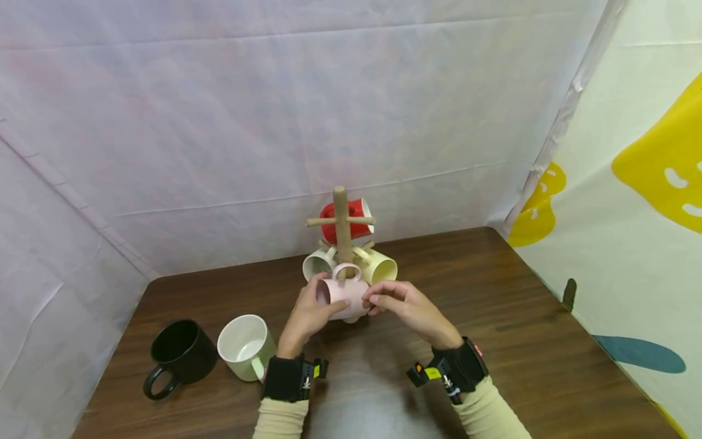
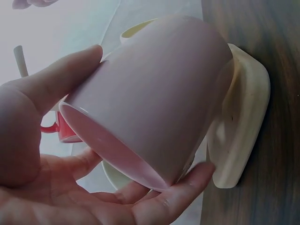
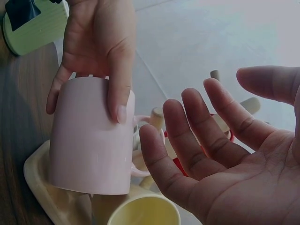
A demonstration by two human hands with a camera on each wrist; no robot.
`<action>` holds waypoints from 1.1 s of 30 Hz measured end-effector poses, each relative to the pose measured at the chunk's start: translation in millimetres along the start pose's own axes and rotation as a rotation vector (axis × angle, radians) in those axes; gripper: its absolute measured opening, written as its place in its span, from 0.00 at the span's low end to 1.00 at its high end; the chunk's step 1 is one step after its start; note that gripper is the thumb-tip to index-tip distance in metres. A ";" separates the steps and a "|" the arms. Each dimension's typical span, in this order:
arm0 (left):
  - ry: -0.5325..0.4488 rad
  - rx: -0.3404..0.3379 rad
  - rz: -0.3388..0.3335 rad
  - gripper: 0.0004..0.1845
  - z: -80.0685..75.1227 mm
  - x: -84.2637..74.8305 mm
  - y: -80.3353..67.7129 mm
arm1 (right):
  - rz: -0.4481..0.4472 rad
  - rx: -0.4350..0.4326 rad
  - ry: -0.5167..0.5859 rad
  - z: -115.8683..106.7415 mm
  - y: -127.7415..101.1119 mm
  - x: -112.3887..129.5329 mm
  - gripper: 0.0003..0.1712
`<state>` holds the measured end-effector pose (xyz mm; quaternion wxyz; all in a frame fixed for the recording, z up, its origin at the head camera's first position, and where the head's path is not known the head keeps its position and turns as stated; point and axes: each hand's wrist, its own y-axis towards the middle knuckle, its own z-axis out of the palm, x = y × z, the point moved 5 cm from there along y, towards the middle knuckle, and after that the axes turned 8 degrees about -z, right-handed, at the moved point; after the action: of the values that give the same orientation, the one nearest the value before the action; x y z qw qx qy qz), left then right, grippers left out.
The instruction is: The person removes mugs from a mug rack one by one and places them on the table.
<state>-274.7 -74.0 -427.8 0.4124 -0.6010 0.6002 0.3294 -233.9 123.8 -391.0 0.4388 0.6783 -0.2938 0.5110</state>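
My left hand [image 1: 308, 314] grips a pink mug [image 1: 353, 297] that lies on its side in front of a wooden mug tree [image 1: 341, 207]. In the left wrist view, the thumb lies along the mug's wall and the fingers are round its rim. The mug's handle [image 1: 347, 268] points up towards the post and overlaps a lower peg. Beside the mug's bottom end is my right hand [image 1: 408, 308]; in the right wrist view its fingers [image 3: 194, 117] are loosely spread, with nothing held. The tree's base [image 2: 248, 98] shows beyond the mug.
A red mug [image 1: 359, 228] hangs on an upper peg. Lower down hang a white mug [image 1: 317, 263] and a pale yellow mug [image 1: 382, 269]. On the table's left stand a black mug [image 1: 189, 356] and another white mug [image 1: 241, 360], near my left wrist.
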 end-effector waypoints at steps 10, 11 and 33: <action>-0.047 -0.058 0.041 0.34 -2.7 -0.5 -0.4 | -0.001 0.001 0.004 1.7 -0.1 1.1 0.16; -0.048 -0.064 0.038 0.34 -3.3 -0.7 -0.9 | -0.002 0.001 0.004 1.8 0.0 1.2 0.16; 0.045 -0.125 0.016 0.32 -10.1 -9.3 -2.6 | 0.010 0.013 0.006 6.4 1.3 2.1 0.17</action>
<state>-273.6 -79.0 -414.7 0.3576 -0.6281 0.5924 0.3559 -231.6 117.7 -389.2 0.4327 0.6783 -0.2925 0.5169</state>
